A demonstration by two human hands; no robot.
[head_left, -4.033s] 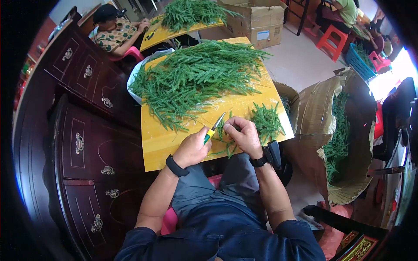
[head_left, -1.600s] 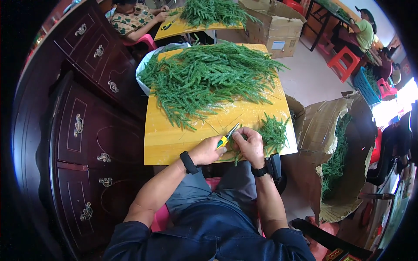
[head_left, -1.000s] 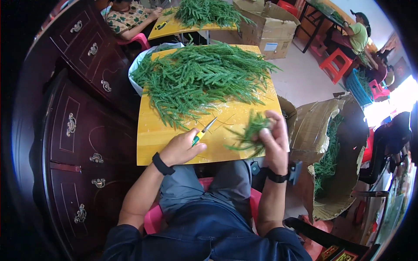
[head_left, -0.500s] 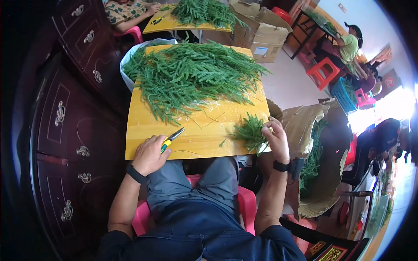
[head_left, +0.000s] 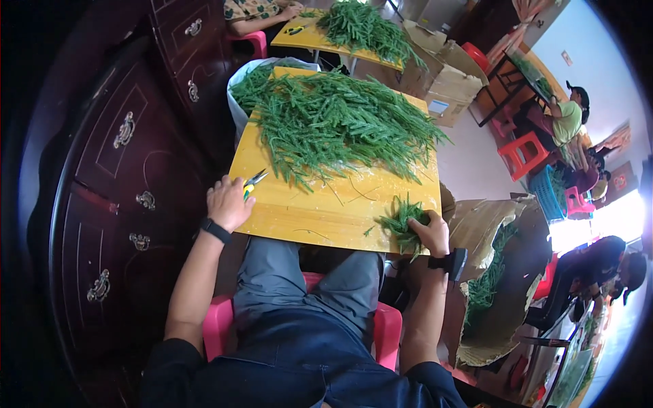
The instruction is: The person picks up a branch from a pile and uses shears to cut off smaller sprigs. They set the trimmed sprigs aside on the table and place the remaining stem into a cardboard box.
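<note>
At the left edge of the yellow board (head_left: 292, 221), my left hand (head_left: 228, 204) is closed round pliers (head_left: 255, 179) with yellow and green handles, their metal jaws pointing away from me. My right hand (head_left: 433, 234) is closed on a small bunch of feathery green sprigs (head_left: 403, 223) at the board's near right corner, the thumb lying over it. Its fingers are mostly hidden behind the bunch and the board's edge. A large heap of green sprigs (head_left: 340, 122) covers the far half of the board, and a few loose stems lie in front of it.
Beside my right arm stands a torn cardboard box (head_left: 507, 285) holding more greenery. Dark wooden drawers (head_left: 109, 183) rise close on my left. A white sack (head_left: 238, 112) of sprigs sits behind the board. Other people work at tables beyond, near a red stool (head_left: 522, 156).
My right hand has lowered from a fingertip pinch to a fuller grip on the small bunch. The left hand keeps the pliers. The whole view has turned, shifting the board rightward.
</note>
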